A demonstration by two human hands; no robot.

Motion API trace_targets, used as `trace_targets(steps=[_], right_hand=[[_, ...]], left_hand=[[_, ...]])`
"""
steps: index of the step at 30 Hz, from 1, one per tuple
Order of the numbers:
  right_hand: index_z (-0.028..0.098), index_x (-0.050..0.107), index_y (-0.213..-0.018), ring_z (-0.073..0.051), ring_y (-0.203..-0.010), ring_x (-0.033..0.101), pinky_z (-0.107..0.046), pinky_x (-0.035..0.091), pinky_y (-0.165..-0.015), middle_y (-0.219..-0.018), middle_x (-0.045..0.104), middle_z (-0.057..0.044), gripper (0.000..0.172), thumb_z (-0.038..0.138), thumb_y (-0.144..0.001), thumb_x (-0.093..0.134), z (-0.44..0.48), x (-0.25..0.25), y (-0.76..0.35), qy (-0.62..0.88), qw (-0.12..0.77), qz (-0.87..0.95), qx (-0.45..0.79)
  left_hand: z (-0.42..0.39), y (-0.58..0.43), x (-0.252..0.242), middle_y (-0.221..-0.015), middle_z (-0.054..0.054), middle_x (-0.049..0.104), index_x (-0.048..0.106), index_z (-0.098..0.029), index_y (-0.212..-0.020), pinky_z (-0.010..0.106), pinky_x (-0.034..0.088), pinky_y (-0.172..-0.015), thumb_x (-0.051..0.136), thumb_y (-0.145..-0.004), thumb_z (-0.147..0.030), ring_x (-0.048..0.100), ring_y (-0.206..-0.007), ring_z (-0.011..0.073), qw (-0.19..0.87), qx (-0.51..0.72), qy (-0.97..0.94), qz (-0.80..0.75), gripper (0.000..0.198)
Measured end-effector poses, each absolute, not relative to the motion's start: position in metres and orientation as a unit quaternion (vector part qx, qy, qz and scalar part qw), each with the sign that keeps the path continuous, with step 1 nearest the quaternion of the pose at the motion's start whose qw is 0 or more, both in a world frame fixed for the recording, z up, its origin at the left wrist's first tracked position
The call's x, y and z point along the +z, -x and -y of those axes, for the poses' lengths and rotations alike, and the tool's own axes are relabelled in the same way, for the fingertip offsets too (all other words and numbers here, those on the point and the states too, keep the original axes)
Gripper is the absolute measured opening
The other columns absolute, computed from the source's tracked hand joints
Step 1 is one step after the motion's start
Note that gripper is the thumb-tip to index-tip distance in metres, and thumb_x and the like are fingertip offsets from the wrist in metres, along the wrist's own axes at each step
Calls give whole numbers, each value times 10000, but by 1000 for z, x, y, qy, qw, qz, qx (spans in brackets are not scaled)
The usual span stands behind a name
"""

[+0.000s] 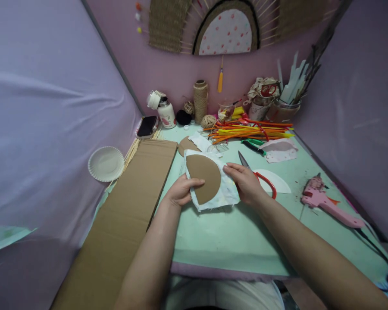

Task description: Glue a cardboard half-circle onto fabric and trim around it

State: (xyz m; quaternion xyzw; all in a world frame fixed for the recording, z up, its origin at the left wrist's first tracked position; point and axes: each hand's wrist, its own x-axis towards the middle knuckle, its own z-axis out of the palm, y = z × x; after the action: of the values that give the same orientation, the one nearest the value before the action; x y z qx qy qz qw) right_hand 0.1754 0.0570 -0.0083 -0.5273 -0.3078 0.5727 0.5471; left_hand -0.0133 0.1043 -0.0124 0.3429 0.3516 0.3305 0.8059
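A brown cardboard half-circle (207,178) lies against a pale patterned piece of fabric (228,193), raised a little above the table. My left hand (183,189) grips the left edge, its thumb laid across the cardboard and its fingers hidden behind. On the other side, my right hand (242,178) pinches the fabric's right edge between thumb and fingers. Just beyond my right hand are scissors with red handles (269,183), partly covered by that hand. A white paper half-circle (278,181) lies beneath them.
A long cardboard sheet (129,206) runs along the left, near a paper plate (106,164). At right sits a pink glue gun (330,202) with its cord. Orange and yellow pipe cleaners (248,130), green-handled pliers (254,146), a twine spool (200,101) and a bottle (167,114) stand or lie behind.
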Motion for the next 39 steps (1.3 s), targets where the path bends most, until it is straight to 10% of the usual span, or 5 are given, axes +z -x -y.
trace_targets(steps=[9, 20, 35, 39], right_hand=[[168, 738, -1021, -134, -544, 501, -285, 419, -566, -605, 592, 27, 400, 460, -748, 732, -54, -18, -174, 561, 553, 396, 472], [213, 684, -1216, -223, -910, 629, -362, 508, -815, -948, 646, -81, 323, 232, -958, 491, -47, -17, -173, 515, 444, 697, 227], [189, 586, -1051, -145, -634, 524, -278, 434, -629, -745, 541, 25, 241, 285, -833, 547, -59, -17, -192, 650, 557, 470, 217], [193, 600, -932, -186, -740, 580, -303, 417, -694, -825, 626, -33, 157, 290, -815, 560, -49, -11, -222, 736, 397, 523, 167]], left_hand=[[-104, 4, -18, -908, 123, 772, 731, -111, -896, 397, 515, -869, 807, -536, -120, 714, -847, 266, 806, 314, -342, -367, 368], [-101, 2, -12, -833, 55, 751, 714, -130, -908, 337, 519, -789, 810, -529, -89, 677, -743, 190, 820, 316, -318, -356, 393], [-109, 9, -17, -868, 105, 780, 723, -113, -917, 473, 525, -983, 740, -568, -37, 738, -912, 295, 812, 343, -286, -376, 358], [-115, 11, -16, -863, 82, 782, 713, -125, -963, 478, 514, -1024, 670, -592, 10, 732, -987, 289, 809, 367, -242, -391, 397]])
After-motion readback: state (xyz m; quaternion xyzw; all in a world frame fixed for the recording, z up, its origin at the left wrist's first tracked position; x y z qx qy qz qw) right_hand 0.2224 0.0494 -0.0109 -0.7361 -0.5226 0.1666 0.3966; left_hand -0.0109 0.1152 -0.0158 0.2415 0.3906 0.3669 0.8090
